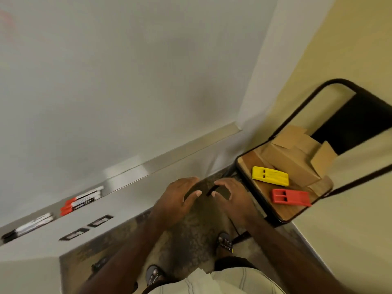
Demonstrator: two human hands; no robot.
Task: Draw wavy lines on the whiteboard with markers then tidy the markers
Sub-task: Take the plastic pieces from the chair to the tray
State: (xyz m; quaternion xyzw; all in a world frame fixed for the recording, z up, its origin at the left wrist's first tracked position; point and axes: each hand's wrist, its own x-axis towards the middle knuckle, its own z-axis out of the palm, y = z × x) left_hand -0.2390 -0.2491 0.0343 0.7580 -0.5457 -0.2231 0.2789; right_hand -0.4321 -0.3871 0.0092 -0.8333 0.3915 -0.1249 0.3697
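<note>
The white glossy whiteboard (118,77) fills the upper left of the frame, and its right edge runs down to the cream wall at the upper right. Along its lower edge, the long metal marker ledge (169,160) slants from the lower left up toward centre right, its right stretch bare. On the ledge's left part lie two clusters of markers: red-capped white markers (81,200), about three, and further left black-capped white markers (27,227), about two; blur makes the counts unsure. Both hands hang at centre frame over the speckled floor, below the ledge and well apart from the markers. The left hand (177,200) has relaxed, spread fingers and holds nothing. The right hand (230,198) is half-curled, and a short dark object (212,190) shows between the two hands; whether either pinches it cannot be told. Just right of the hands stands a black-framed wooden-seat chair (282,213), carrying cardboard boxes (297,153), one flat yellow plastic piece (270,176) and one flat red plastic piece (290,197).
</note>
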